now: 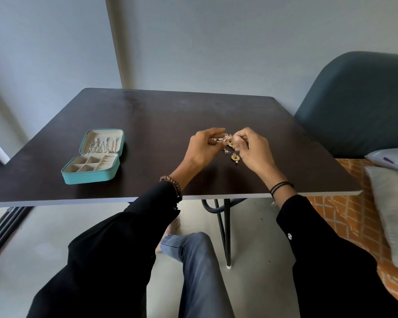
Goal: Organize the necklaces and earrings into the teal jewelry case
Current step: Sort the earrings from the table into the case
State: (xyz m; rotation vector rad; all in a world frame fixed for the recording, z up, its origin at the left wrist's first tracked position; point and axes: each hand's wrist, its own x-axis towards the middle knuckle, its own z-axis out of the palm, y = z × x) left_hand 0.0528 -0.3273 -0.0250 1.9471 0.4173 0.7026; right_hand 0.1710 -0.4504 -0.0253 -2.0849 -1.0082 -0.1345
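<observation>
The left hand (202, 149) and right hand (251, 149) each pinch one side of a gold jewelry tangle (224, 137) just above the dark table (147, 115), a triangular pendant (227, 151) and a round pearl-drop earring (235, 157) hanging below it (apparently being teased apart). Well to the left, the open teal jewelry case (87, 177) has chains (97, 145) hung in its lid but bare-looking base compartments, so this cluster, earrings included, seems left to stow.

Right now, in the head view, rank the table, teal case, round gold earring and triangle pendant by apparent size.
1. table
2. teal case
3. round gold earring and triangle pendant, too alike to rank; both show below the jewelry tangle that the left hand and right hand pinch.
</observation>
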